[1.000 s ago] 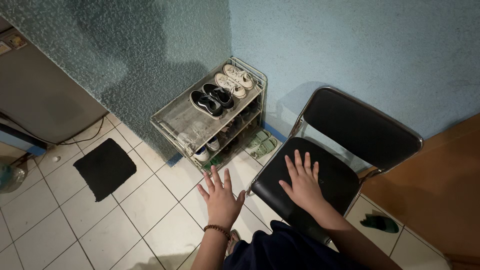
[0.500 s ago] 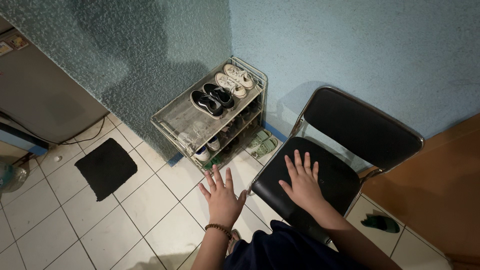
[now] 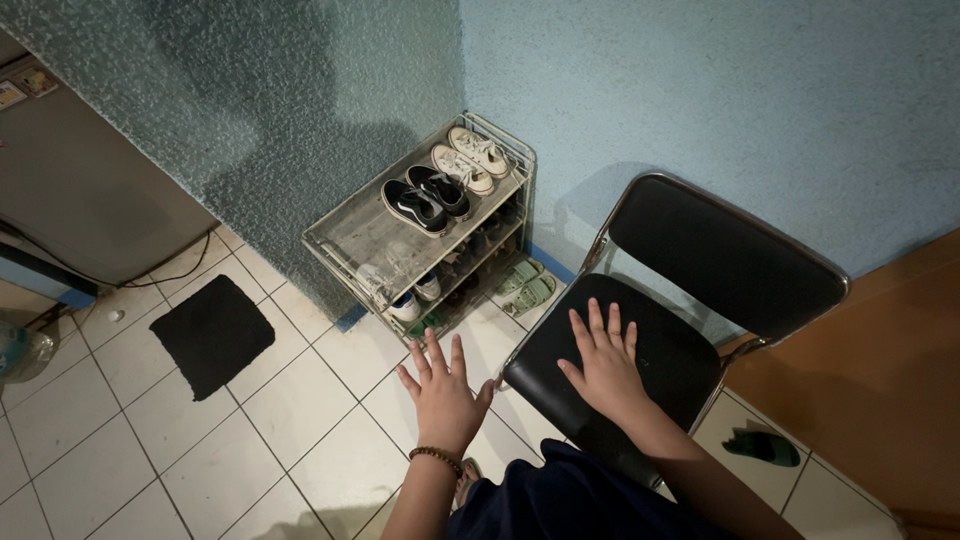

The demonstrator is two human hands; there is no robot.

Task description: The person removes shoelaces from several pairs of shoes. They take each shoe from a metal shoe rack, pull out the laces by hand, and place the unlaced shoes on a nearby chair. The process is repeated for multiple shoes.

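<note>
View from my head camera, looking down into a room corner. The white tiled floor (image 3: 200,450) filled the lower left, meeting two textured blue-green walls (image 3: 700,90). At right stood the black padded chair (image 3: 730,255) with a chromed tube frame, its seat turned toward me and its backrest toward the wall. In the corner, just left of the chair, stood a metal shoe rack (image 3: 350,240); its top shelf carried a pair of black sneakers (image 3: 424,200) and, beside them, a pair of white sneakers (image 3: 468,159), with more footwear on the lower shelves. A black floor mat (image 3: 212,333) lay well apart to the left, and pale green sandals (image 3: 525,285) lay between rack and chair. My right hand (image 3: 604,365) rested flat on the chair seat, fingers spread, grasping nothing. My left hand (image 3: 444,395), a beaded bracelet (image 3: 436,458) at its wrist, was held open over the tiles, fingers splayed, empty.
</note>
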